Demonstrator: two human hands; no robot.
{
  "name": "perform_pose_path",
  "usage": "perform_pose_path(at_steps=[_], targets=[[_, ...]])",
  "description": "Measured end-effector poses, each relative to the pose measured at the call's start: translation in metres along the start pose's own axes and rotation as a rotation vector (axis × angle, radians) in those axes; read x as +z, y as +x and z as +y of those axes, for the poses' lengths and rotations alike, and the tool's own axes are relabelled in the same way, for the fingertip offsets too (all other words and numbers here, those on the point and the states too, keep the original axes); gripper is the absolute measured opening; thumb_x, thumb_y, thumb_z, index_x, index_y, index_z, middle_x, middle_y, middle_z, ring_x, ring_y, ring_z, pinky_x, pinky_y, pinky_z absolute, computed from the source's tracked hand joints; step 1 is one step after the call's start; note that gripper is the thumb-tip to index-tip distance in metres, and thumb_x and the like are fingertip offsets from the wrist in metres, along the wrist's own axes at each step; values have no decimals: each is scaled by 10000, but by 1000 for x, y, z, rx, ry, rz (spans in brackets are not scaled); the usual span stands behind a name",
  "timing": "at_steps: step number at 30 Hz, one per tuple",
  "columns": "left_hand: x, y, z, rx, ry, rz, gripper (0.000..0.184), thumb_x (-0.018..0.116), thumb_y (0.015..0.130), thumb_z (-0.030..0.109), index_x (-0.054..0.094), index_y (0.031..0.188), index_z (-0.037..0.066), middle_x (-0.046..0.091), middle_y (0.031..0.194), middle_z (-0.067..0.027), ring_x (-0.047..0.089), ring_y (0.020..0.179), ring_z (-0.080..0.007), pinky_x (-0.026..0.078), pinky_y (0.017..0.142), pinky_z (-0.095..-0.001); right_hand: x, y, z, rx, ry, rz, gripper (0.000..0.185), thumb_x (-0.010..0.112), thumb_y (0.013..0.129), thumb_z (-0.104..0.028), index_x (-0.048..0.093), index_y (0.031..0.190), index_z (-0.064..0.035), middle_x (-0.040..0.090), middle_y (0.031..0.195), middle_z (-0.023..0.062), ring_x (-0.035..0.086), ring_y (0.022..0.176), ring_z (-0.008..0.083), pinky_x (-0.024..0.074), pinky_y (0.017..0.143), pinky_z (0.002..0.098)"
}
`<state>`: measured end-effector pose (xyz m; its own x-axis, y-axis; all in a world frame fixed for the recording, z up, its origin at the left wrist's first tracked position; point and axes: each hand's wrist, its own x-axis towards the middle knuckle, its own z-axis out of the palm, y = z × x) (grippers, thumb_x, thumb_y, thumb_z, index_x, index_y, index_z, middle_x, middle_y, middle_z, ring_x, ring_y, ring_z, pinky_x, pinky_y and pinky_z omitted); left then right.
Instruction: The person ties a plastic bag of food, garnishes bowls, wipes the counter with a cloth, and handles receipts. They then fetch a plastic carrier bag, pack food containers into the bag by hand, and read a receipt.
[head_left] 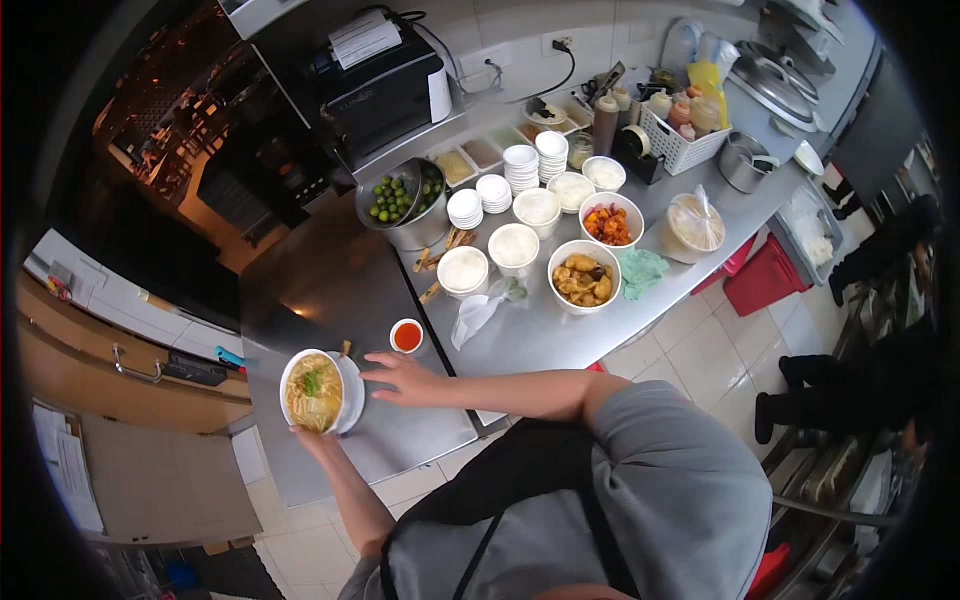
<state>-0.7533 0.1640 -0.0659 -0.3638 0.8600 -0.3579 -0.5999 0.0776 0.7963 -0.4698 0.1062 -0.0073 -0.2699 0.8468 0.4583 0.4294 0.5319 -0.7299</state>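
Kitchen counter, left to right.
Noodle bowl; sauce cup; rice bowls, stacked dishes behind; bottles in a basket.

The grey stainless-steel counter bore a white round bowl of yellow noodles overlapping a white plate, a small white cup of red sauce, a crumpled pale-green cloth and a white perforated plastic basket.
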Motion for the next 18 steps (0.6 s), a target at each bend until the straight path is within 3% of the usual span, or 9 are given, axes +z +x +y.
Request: perform_pose_path(at_steps=[3, 4, 10, 16, 18], targets=[[11, 45, 0, 58, 10, -14, 584, 67, 885, 446, 309, 1277, 87, 319, 1311, -120, 321, 1197, -310, 289, 982, -472, -38, -25, -9, 27, 1, 31, 360, 577, 775, -215, 521, 1120, -131, 394, 1233, 113, 390, 1119, 279, 325, 926, 367], [17, 57, 0, 81, -94, 63, 519, 224, 897, 404, 391, 1221, 35, 388, 1255, -141, 379, 1154, -297, 319, 962, -461, -48, -33, -6, 33, -7, 39, 360, 577, 775, -215, 521, 1120, -131, 394, 1233, 113, 390, 1119, 279, 325, 926, 367], [53, 94, -2, 177, -54, 215, 482, 313, 876, 365, 420, 1188, 13, 414, 1224, -147, 403, 1121, -288, 336, 944, -455, -128, -85, -6, 243, -71, 249, 334, 580, 762, -120, 536, 1093, -108, 461, 1145, 123, 435, 1062, 284, 379, 868, 352], [66, 98, 9, 207, 28, 274, 452, 402, 855, 326, 450, 1155, -10, 439, 1193, -153, 428, 1088, -280, 354, 925, -449, -229, -101, -2, 262, -495, 444, 335, 585, 745, -109, 542, 1076, -105, 471, 1133, 139, 477, 1009, 294, 395, 854, 366], [65, 92, 21, 217, 55, 283, 443, 432, 848, 313, 459, 1143, -17, 448, 1182, -155, 436, 1077, -277, 360, 919, -447, -270, -93, -5, 219, -501, 547, 338, 589, 740, -108, 543, 1075, -108, 480, 1118, 139, 477, 1006, 298, 394, 852, 366]])
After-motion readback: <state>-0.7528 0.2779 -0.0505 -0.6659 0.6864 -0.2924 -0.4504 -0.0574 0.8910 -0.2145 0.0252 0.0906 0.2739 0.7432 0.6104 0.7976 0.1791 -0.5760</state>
